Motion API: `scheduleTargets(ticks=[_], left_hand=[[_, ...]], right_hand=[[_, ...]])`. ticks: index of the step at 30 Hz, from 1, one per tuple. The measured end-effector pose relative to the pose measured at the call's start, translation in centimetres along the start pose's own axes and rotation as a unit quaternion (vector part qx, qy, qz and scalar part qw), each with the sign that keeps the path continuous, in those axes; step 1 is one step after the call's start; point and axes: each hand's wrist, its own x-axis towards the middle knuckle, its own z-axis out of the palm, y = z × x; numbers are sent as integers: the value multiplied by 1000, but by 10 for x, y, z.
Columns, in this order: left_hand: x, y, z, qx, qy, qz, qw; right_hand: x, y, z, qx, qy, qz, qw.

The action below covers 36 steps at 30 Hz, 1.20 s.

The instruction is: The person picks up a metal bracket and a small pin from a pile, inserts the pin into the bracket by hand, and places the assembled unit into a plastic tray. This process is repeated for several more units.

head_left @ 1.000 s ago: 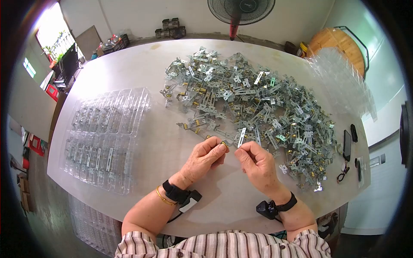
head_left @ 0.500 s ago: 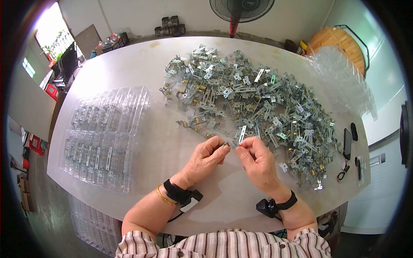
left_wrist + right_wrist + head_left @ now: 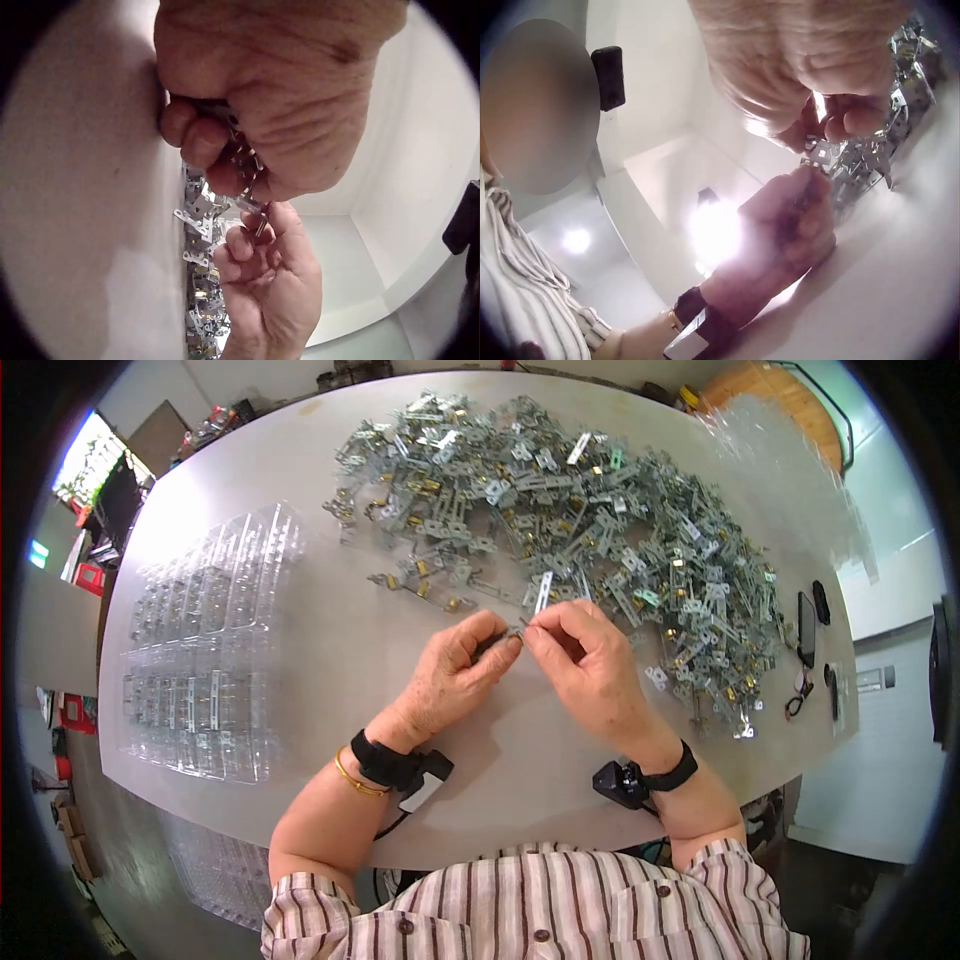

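My left hand (image 3: 455,668) curls its fingers round a small metal bracket (image 3: 244,157), mostly hidden in the palm, with one end showing past the thumb. My right hand (image 3: 590,670) meets it fingertip to fingertip. Thumb and forefinger there pinch a thin, shiny metal piece (image 3: 260,225) right at the bracket's end. Both hands are over the table, just in front of a big heap of metal brackets (image 3: 560,510). A pale slotted strip (image 3: 543,592) at the heap's near edge shows just beyond the right fingertips.
Clear plastic trays (image 3: 255,660) with rows of brackets lie on the left of the white table (image 3: 330,790). More clear plastic trays (image 3: 790,470) stand at the back right. A phone (image 3: 806,630) and small black items lie near the right edge.
The head view has tilted down, so table and heap sit higher in the picture. The right fingertips have closed up to the left hand's; both hands keep their grips.
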Motion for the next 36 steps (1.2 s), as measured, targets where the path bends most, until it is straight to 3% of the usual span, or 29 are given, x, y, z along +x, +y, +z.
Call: scheduleTargets(ticks=[4, 11, 14, 17, 19, 23, 28, 32, 36], left_hand=[[-1, 6, 0, 37, -17, 33, 999], [4, 12, -6, 20, 11, -10, 1000], [4, 7, -6, -27, -43, -8, 999], [8, 14, -2, -23, -23, -17, 999], [13, 15, -3, -74, -24, -38, 996], [26, 11, -2, -184, -9, -57, 981], [31, 9, -13, -300, 17, -88, 950], [29, 14, -16, -306, 19, -83, 948], [31, 9, -19, -323, 19, -78, 943]], right_hand=[[2, 4, 2, 34, 21, -1, 999], [18, 6, 6, 70, 11, 31, 997], [30, 6, 7, 87, 6, 37, 995], [39, 13, 6, 112, 1, 48, 993], [43, 9, 3, 195, 26, 79, 977], [54, 14, -1, 216, 76, 46, 972], [57, 32, 1, 198, 38, 20, 979], [51, 29, 9, 137, 32, -5, 990], [52, 31, 10, 173, 28, -5, 984]])
